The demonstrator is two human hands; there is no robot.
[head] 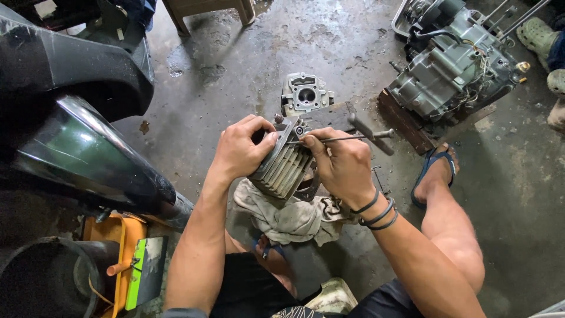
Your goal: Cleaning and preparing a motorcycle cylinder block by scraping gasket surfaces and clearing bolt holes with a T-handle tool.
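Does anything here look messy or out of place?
Yes: the concrete floor is wet and stained, and an engine block sits stripped on it. The left hand steadies a finned cylinder over a grimy rag.

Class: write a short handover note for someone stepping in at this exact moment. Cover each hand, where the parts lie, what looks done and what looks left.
Left hand: grip around the finned cylinder, holding it tilted above the rag.
Right hand: pinches a thin rod whose tip sits at the cylinder's top edge.
Cylinder head lies on the floor just beyond; engine block stands on a board further right.
Done: cylinder and head are off the engine.
Left: work at the cylinder's top edge looks unfinished; nothing is refitted.
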